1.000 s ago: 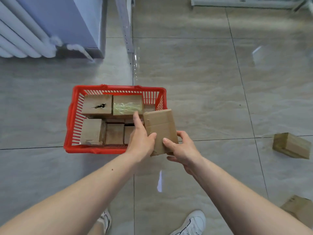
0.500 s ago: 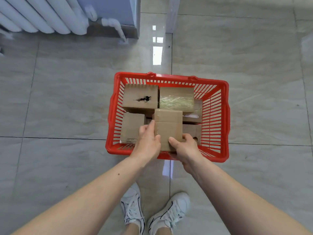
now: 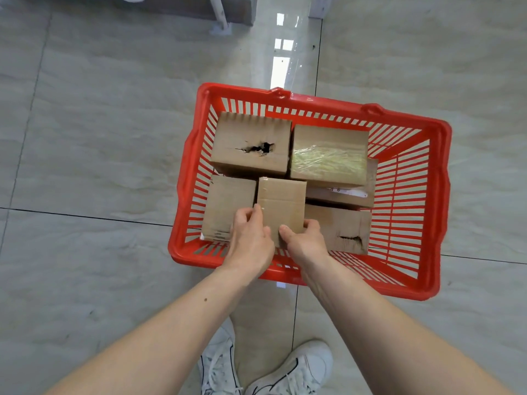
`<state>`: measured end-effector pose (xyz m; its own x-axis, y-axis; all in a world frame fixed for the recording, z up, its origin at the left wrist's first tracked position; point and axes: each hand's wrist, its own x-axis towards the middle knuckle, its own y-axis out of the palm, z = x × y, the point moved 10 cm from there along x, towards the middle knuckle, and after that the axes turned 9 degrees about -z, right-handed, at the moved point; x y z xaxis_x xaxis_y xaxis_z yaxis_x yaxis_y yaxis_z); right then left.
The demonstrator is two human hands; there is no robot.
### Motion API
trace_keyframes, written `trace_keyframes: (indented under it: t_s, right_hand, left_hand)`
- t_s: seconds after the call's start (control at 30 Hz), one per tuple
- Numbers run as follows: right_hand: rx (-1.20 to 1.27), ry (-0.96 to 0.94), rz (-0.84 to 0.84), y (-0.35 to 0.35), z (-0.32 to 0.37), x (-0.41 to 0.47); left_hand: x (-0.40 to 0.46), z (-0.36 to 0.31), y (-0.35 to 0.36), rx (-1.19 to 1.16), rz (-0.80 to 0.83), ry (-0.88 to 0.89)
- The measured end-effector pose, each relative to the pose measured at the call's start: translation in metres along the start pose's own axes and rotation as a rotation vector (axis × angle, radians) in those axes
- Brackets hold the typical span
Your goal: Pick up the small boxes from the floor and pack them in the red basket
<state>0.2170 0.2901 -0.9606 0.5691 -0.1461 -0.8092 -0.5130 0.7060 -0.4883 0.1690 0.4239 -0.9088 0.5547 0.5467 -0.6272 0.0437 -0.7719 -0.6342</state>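
The red basket (image 3: 440, 195) stands on the tiled floor in front of me, with several cardboard boxes packed inside. I hold a small brown box (image 3: 281, 203) between both hands, inside the basket near its front wall. My left hand (image 3: 249, 238) grips its left edge and my right hand (image 3: 305, 242) its near right corner. Behind it lie a box with a torn hole (image 3: 251, 145) and a taped box (image 3: 329, 153). Another box (image 3: 228, 206) stands to the left, and a torn one (image 3: 339, 228) lies to the right.
The basket's right part holds no boxes; its slatted bottom shows there. My white shoes (image 3: 268, 369) stand just short of the basket. A white pipe (image 3: 219, 12) and a furniture base sit at the far top edge.
The held box has moved from beside the basket's right front corner to inside it and lower among the other boxes. My view has shifted so the basket sits closer and centred.
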Motion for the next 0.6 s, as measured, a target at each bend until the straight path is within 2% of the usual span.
trace_keyframes:
  t_s: [0.27, 0.47, 0.6]
  right_hand:
    - [-0.205, 0.034, -0.029, 0.003, -0.001, -0.001]
    - [-0.174, -0.015, -0.048, -0.040, 0.013, -0.032]
    - [-0.083, -0.005, -0.049, -0.082, 0.016, -0.063]
  left_hand:
    - [0.004, 0.005, -0.007, 0.032, 0.007, -0.012]
    - [-0.016, -0.017, -0.030, -0.125, -0.022, -0.032]
    - [-0.043, -0.054, -0.050, -0.128, -0.055, -0.003]
